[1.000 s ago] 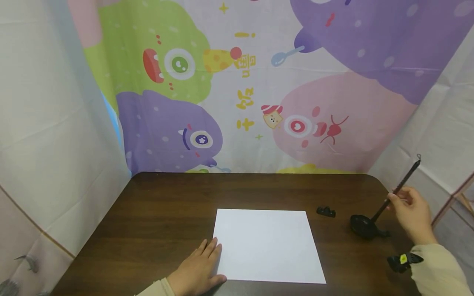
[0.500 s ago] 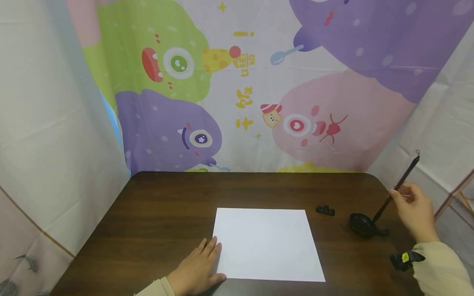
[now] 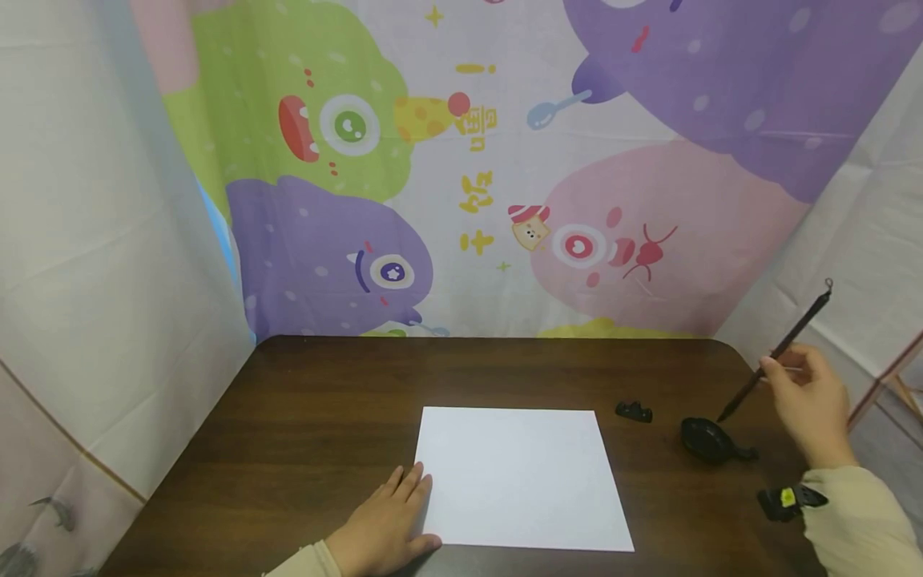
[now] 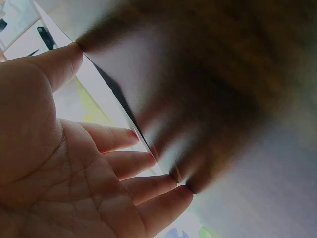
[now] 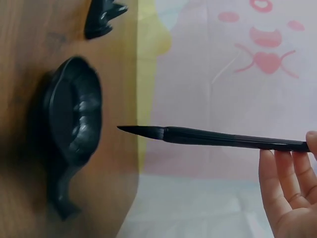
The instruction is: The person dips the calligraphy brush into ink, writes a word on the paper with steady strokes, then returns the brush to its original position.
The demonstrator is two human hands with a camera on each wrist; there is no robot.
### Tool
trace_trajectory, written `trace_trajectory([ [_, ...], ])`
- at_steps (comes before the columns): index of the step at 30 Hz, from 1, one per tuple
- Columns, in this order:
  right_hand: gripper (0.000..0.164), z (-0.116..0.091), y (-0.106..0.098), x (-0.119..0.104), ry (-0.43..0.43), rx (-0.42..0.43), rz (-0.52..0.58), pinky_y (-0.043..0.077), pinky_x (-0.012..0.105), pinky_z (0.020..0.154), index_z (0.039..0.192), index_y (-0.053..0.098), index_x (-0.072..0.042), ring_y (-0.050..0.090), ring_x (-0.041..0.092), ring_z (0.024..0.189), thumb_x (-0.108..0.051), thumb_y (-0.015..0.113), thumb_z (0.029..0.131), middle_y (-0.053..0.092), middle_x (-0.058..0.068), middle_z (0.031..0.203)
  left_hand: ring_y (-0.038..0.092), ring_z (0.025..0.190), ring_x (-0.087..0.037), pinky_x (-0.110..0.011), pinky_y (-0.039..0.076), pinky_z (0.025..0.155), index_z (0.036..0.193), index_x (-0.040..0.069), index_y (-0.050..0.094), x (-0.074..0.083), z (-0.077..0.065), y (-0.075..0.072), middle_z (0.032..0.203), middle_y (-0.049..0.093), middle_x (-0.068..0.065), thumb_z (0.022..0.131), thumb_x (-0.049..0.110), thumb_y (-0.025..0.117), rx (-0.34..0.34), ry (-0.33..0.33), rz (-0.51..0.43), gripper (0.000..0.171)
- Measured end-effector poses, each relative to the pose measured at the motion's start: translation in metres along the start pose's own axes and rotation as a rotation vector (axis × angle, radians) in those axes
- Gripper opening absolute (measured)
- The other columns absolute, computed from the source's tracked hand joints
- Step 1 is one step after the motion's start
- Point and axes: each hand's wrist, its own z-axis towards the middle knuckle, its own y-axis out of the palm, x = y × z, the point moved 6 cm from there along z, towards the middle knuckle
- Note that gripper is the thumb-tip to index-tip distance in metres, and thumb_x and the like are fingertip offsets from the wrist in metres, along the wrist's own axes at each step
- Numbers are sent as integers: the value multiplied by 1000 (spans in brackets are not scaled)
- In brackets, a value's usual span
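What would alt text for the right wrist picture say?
The right hand holds a dark brush, its tip clear of a black dish on a brown table, near a small black object. A cartoon-printed cloth hangs behind.

Black brush (image 5: 208,138); black dish (image 3: 707,441); plain white paper (image 3: 522,481); brown wood-grain table (image 3: 324,401)

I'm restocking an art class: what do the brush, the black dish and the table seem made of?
Brush: smooth, faintly shiny, perhaps lacquered wood or plastic; its tapering tip looks like hair.
Black dish: glossy, with bright highlights inside, perhaps ceramic or plastic, though wetness might add shine.
Table: brown wood or laminate, by its streaky grain and soft sheen.
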Motion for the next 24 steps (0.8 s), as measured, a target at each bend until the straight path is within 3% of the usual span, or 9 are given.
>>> trace_trajectory([
  [10, 21, -2, 18, -25, -2, 7, 129, 46, 7, 52, 90, 55, -21, 59, -13, 56, -2, 64, 92, 60, -30, 77, 33, 141, -49, -64, 37, 106, 147, 0, 40, 0, 0, -1, 157, 32, -23, 88, 56, 62, 6, 1, -4, 84],
  [18, 21, -7, 41, -47, -5, -79, 327, 52, 10, 57, 95, 56, -17, 64, -6, 63, 2, 63, 91, 63, -18, 82, 33, 140, -49, -63, 37, 106, 146, -1, 40, 1, -2, -2, 156, 32, -24, 88, 56, 62, 11, 10, 2, 84],
  [24, 14, -11, 60, -72, -91, -119, 256, 52, 10, 59, 97, 56, -10, 63, -7, 65, 0, 64, 92, 62, -18, 85, 33, 140, -49, -63, 37, 106, 147, -1, 39, 1, -2, -1, 156, 32, -24, 89, 57, 61, 7, 16, 5, 84],
])
